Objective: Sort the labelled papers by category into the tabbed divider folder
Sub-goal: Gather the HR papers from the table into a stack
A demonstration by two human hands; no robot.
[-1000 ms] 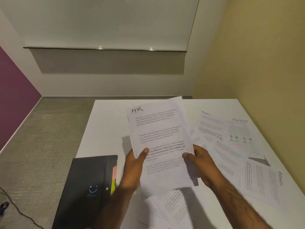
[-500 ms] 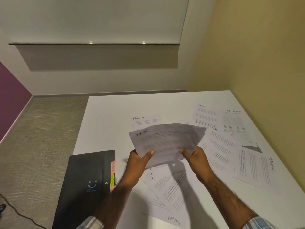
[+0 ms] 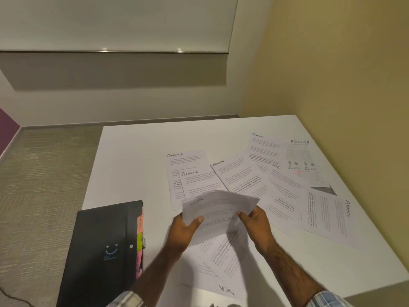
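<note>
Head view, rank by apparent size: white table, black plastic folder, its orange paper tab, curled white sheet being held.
1. white table
2. black plastic folder
3. curled white sheet, bent and tilted, so it looks smaller than flat
4. orange paper tab

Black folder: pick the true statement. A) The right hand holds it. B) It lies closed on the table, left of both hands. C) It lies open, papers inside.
B: the black folder lies closed on the table, tabs at its right edge, while the left hand and right hand grip a sheet beside it.
</note>
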